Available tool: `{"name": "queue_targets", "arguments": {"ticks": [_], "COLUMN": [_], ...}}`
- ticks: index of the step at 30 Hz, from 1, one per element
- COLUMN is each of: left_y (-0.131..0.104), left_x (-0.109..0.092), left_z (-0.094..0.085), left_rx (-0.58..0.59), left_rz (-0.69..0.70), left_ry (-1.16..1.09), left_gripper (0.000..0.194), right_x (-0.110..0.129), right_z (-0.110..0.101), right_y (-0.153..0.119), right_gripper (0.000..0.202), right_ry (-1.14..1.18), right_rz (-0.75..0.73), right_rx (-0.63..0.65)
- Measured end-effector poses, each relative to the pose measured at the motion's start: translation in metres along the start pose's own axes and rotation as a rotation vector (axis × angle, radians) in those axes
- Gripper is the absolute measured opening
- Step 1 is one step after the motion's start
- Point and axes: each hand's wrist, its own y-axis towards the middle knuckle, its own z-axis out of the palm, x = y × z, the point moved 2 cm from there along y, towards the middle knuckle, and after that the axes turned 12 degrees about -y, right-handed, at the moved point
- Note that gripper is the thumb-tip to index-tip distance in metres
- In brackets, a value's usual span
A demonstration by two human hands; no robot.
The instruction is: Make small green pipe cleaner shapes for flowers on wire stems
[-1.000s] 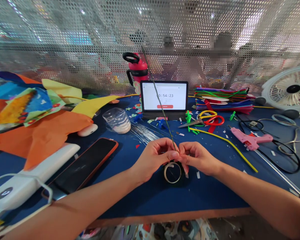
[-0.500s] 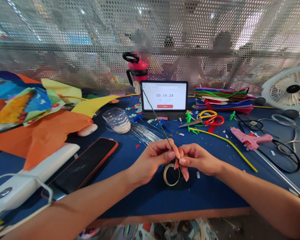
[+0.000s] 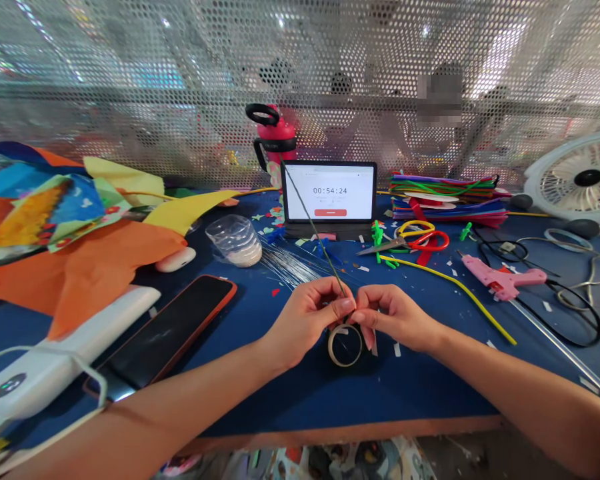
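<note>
A thin, straight green wire stem slants up and away toward the tablet. My left hand pinches it near its lower end between thumb and forefinger. Close beside it, my right hand is closed, thumb and forefinger pressed together on what looks like a dark strip of tape at the stem's base; the fingers partly hide it. Just below the fingertips is a tape roll with a pale inner ring and a dark outer side. Whether the roll hangs or rests on the table I cannot tell.
Beyond the hands lie a bundle of silvery wires, a clear plastic cup and a tablet. Scissors, a yellow pipe cleaner and a pink glue gun are right; a phone and orange sheets left.
Both hands have shifted slightly, with the right fingertips now a little higher and closer against the left ones. The tape roll shows more fully and the stem is still held.
</note>
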Motion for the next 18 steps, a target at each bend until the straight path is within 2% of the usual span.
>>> {"name": "queue_targets", "arguments": {"ticks": [9, 13, 18], "left_y": [-0.0022, -0.0021, -0.0008], "left_x": [-0.0042, -0.0045, -0.0021], "left_z": [0.0035, 0.0040, 0.0024], "left_rx": [0.128, 0.169, 0.162], "left_rz": [-0.025, -0.033, -0.027], "left_ry": [-0.194, -0.241, -0.171], "left_gripper": [0.017, 0.016, 0.017], "right_x": [-0.0018, -0.0034, -0.0031], "right_z": [0.0017, 0.0019, 0.0016], "right_y": [0.0001, -0.0004, -0.0012], "right_gripper": [0.023, 0.023, 0.024], "right_ry": [0.176, 0.199, 0.144], "right_rz": [-0.031, -0.047, -0.049], "right_rx": [0.153, 0.160, 0.141]}}
